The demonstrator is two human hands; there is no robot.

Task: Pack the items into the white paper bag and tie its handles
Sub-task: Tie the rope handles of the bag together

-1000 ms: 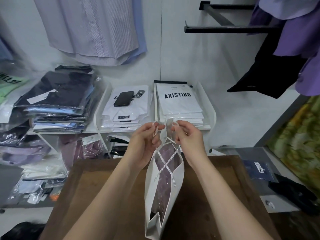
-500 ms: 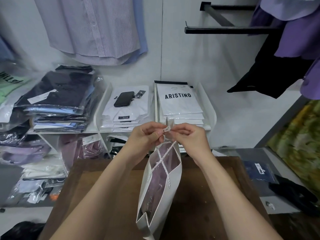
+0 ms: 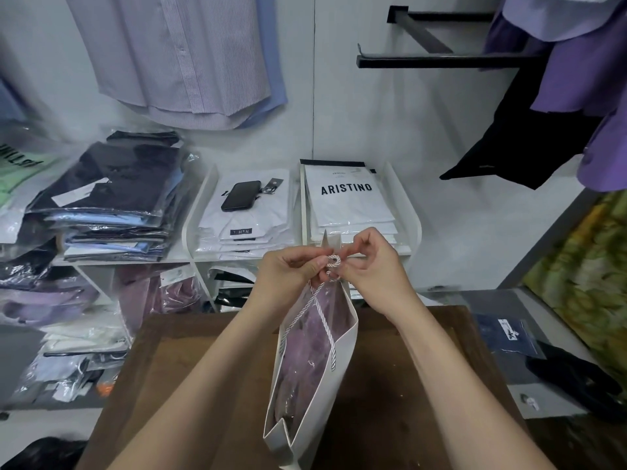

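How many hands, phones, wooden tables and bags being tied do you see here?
Hands: 2, left hand and right hand, pinching the handles
Phone: 1
Wooden table: 1
White paper bag: 1
Total: 5

Both hands — left hand, right hand — pinch the looped cord handles above the white paper bag on the brown bench.

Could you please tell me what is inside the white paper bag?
A purple garment in clear plastic wrap lies in the white paper bag; anything beneath it is hidden by the walls.
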